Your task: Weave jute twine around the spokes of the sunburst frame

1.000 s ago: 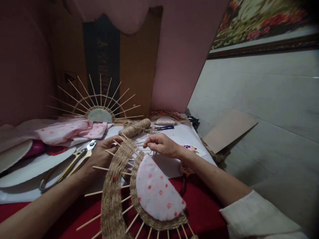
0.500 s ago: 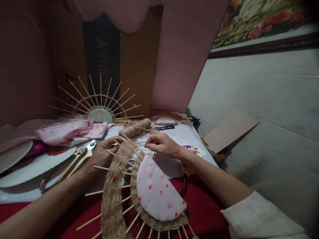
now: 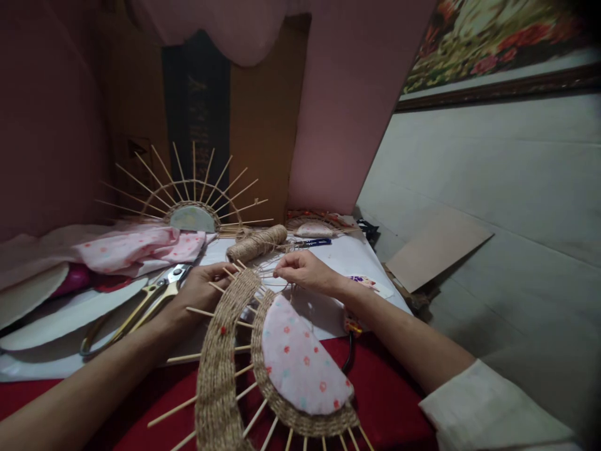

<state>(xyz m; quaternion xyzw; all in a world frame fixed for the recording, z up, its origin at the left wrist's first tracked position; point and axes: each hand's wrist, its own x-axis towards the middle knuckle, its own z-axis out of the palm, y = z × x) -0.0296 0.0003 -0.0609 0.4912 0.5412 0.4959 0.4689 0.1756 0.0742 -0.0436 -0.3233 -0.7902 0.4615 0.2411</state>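
Note:
A half-round piece of woven twine and sticks (image 3: pixel 220 369) lies tilted in front of me, with a pink flowered cloth half-disc (image 3: pixel 300 363) at its centre. My left hand (image 3: pixel 204 291) is closed on the far end of its outer woven band, around the stick tips. Just right of that end, my right hand (image 3: pixel 300 270) pinches a thin strand of twine (image 3: pixel 267 274) between thumb and fingers. Behind both hands rests a roll of jute twine (image 3: pixel 257 243), loose strands trailing toward the right hand.
Gold-handled shears (image 3: pixel 150 304) lie beside my left forearm, near pink flowered fabric (image 3: pixel 141 247) and white curved pieces (image 3: pixel 70 319). A second stick fan (image 3: pixel 192 218) leans against a cardboard box (image 3: pixel 263 125). A blue pen-like object (image 3: pixel 315 242) lies behind the right hand.
The view has shifted slightly, so most things sit a little further right. Both hands keep nearly the same hold on the woven piece and the twine.

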